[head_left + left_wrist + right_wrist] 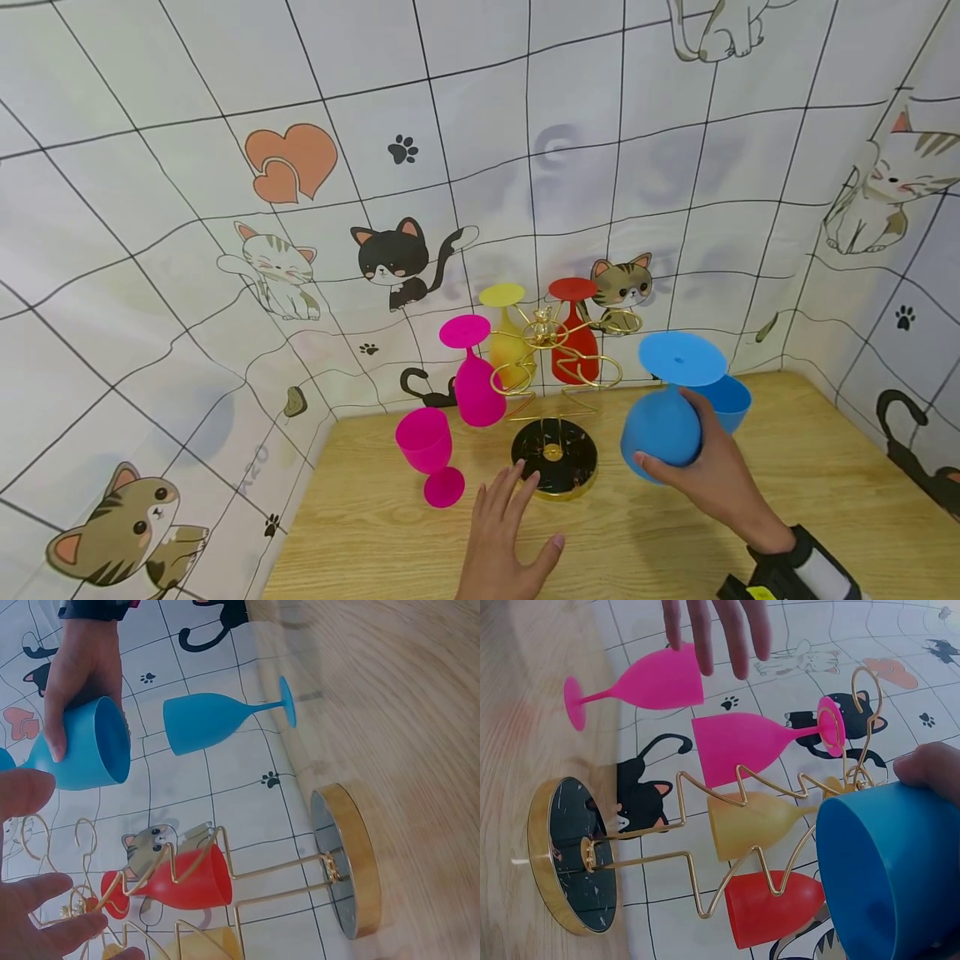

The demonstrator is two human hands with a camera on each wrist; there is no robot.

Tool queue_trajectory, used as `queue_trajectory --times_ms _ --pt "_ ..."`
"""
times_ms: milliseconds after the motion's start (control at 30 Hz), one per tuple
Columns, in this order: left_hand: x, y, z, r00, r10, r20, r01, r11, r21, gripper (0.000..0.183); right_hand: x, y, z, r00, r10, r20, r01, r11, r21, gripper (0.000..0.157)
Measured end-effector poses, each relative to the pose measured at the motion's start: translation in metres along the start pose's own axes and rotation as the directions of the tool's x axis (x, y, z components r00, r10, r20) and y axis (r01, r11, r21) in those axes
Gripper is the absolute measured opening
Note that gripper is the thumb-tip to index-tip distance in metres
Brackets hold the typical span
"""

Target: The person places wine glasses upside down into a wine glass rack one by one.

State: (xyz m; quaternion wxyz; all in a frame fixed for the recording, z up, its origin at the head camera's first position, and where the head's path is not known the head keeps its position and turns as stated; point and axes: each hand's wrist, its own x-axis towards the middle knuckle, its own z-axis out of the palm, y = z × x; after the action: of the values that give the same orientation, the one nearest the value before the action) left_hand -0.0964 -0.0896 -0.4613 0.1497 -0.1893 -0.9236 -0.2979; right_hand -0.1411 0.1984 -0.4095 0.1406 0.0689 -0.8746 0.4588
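My right hand [716, 471] grips a blue plastic goblet [662, 429] by its bowl, upside down with the foot on top, above the table. In the right wrist view the goblet's open mouth [855, 877] faces the rack base. The left hand [510, 533] has spread fingers and holds nothing, in front of the rack. A gold wire goblet rack [546, 333] stands on a round black base [555, 454]. From it hang upside down a magenta goblet [480, 387], a yellow goblet [512, 350] and a red goblet [576, 346].
A second blue goblet [206, 722] stands upright on the table at the right, partly hidden behind the held one in the head view. To the rack's left, another magenta goblet [424, 442] stands upright. A cat-printed wall covering [480, 183] closes off the wooden table's [360, 533] back and sides.
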Motion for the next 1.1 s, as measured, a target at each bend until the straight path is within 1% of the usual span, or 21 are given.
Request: queue_trajectory --times_ms 200,467,667,833,1100 --pt "-0.005 -0.010 0.002 0.999 0.017 -0.043 -0.015 0.998 0.063 0.066 0.014 0.002 0.003 1.000 -0.002 -0.003 0.002 1.000 -0.005 0.108" --pt "-0.007 -0.015 0.002 0.995 0.029 -0.091 -0.021 0.996 0.089 0.064 0.033 0.009 0.013 0.999 -0.044 -0.019 0.045 0.999 0.022 0.105" --pt "-0.006 -0.015 0.002 0.996 0.017 -0.084 -0.011 0.997 0.072 0.064 0.048 0.012 0.022 0.998 -0.054 -0.017 0.055 0.998 0.031 0.100" --pt "-0.007 -0.015 0.002 0.996 0.021 -0.085 -0.015 0.997 0.076 0.065 0.059 0.015 0.031 0.998 -0.069 -0.003 0.069 0.997 0.030 0.100" --pt "-0.008 -0.016 0.004 0.995 0.022 -0.093 -0.016 0.997 0.070 0.064 0.071 0.020 0.043 0.999 -0.045 0.010 0.045 0.999 0.027 0.099"
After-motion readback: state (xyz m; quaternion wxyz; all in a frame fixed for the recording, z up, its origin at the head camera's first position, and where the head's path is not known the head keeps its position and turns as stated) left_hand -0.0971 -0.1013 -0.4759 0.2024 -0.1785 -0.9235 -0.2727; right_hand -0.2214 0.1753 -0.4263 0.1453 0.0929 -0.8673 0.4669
